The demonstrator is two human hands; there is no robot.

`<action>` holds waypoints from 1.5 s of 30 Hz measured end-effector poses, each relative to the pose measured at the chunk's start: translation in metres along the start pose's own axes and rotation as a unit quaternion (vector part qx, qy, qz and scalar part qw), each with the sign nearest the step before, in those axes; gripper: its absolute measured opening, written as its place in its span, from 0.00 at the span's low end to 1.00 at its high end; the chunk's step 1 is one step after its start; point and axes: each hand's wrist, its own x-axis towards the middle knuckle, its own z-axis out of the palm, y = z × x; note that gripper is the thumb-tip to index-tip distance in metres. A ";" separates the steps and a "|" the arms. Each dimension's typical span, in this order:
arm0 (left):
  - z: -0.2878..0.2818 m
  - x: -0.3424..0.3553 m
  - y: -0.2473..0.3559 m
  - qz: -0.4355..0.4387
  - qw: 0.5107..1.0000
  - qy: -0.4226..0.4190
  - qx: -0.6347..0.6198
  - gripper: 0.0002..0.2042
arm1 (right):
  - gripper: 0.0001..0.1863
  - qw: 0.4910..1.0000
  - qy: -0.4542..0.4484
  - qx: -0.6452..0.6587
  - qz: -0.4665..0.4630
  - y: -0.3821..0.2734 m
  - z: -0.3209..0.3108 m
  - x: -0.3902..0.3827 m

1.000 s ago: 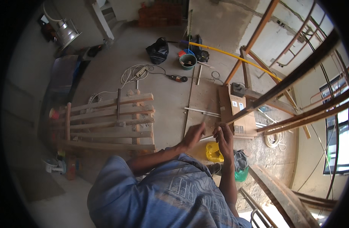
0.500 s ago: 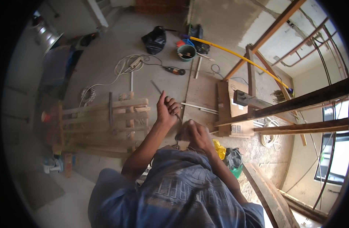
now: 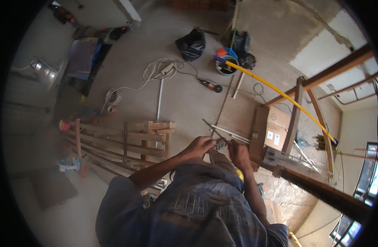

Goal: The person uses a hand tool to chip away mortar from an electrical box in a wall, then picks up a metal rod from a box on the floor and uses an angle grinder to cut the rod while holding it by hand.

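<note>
In front of my waist, my right hand (image 3: pixel 239 155) is closed around the near end of a thin dark rod (image 3: pixel 213 126). The rod slants away to the far left, over the floor. My left hand (image 3: pixel 199 147) is beside it with fingers pinched together; whatever is between them is too small to make out. Between the two hands, below them, shows a grey patterned shoe (image 3: pixel 220 143) and my trouser leg (image 3: pixel 222 159). White strips (image 3: pixel 234 135) lie on the floor just beyond my hands.
A wooden frame (image 3: pixel 147 136) stands at left, and timber beams (image 3: pixel 320 187) cross at right. Cardboard boxes (image 3: pixel 275 127), a yellow pole (image 3: pixel 275 88), an angle grinder (image 3: pixel 210 85), coiled cable (image 3: pixel 158 72), a bucket (image 3: pixel 226 71) and a black bag (image 3: pixel 191 44) lie farther off.
My left hand has come down and nearer my body, away from the rod it held raised. The rod now runs to my right hand, which has moved right. The whole view has shifted.
</note>
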 end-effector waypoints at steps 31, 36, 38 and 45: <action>-0.295 0.493 0.114 0.210 0.888 -0.233 0.337 0.19 | 0.29 0.844 0.271 0.268 0.378 -0.013 -0.021 0.308; -0.271 0.527 0.097 0.173 0.843 -0.414 0.296 0.19 | 0.25 0.787 0.340 0.233 0.458 -0.004 0.036 0.308; -0.251 0.522 0.086 0.128 0.825 -0.497 0.238 0.22 | 0.24 0.754 0.393 0.233 0.472 0.004 0.083 0.299; -0.249 0.525 0.099 -0.226 0.723 -0.627 0.185 0.26 | 0.26 0.681 0.276 0.336 0.589 -0.008 0.242 0.314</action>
